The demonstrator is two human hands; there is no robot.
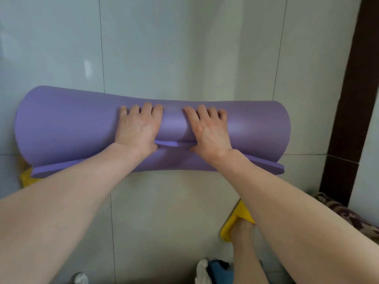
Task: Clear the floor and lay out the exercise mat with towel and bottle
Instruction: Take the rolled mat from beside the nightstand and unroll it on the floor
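A purple exercise mat (61, 128) lies rolled up across the pale tiled floor, its loose edge spread flat toward me. My left hand (138, 129) presses on top of the roll just left of centre, fingers curved over it. My right hand (207, 130) rests on the roll just right of centre in the same way. Both thumbs sit at the seam where the loose edge leaves the roll. At the bottom edge I see a white cloth (202, 271) beside something blue (220, 271), and a small pale object (81, 278); I cannot tell what they are.
A yellow slipper (230, 224) is on my right foot; another yellow shape (26, 178) pokes out under the mat's left end. A dark brown door frame (348, 111) runs down the right side, with patterned fabric (348, 218) below it. Bare tile (164, 48) stretches beyond the roll.
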